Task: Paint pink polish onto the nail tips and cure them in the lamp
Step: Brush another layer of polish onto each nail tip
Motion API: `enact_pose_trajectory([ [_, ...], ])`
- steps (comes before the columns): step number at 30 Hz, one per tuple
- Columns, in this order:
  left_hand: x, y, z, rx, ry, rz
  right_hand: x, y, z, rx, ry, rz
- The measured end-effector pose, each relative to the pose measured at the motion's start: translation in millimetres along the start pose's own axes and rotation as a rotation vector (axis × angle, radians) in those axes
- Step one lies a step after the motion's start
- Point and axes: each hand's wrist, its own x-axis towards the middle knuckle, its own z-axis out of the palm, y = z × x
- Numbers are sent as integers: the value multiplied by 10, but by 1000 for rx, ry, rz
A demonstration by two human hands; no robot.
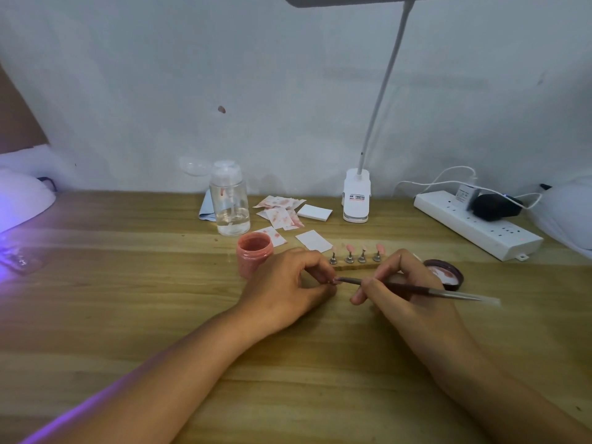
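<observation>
On stand (355, 266), four nail tips (349, 247); left hand (288, 290) pinches fifth tip (337, 281), right hand (403, 302) brush (416, 289).

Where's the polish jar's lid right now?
Head view, right of centre: the lid lies open side up on the table just beyond the right hand, to the right of the row of nail tips on stands.

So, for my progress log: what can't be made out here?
Head view:
1. Small nail tip pinched by the left hand: mostly hidden by its fingers.
2. White purple-glowing curing lamp: cut by left edge.
3. Dark round lid: partly behind right hand holding thin dark brush.
</observation>
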Motion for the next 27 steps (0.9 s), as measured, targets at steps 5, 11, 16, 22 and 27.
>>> enact_pose_trajectory([
  [5,5,8,-6,-34,-12,-7,28,56,-46,79,81,9],
  [11,6,0,-13,-39,-31,-18,11,31,-6,17,-11,-12],
  [16,1,6,-9,-49,-35,-21,33,46,-44,41,39,14],
  [22,18,-13,-7,-37,-29,-20,43,55,-26,-3,31,15],
  [27,14,-16,-11,-54,-33,-11,24,25,-24,15,65,-72],
])
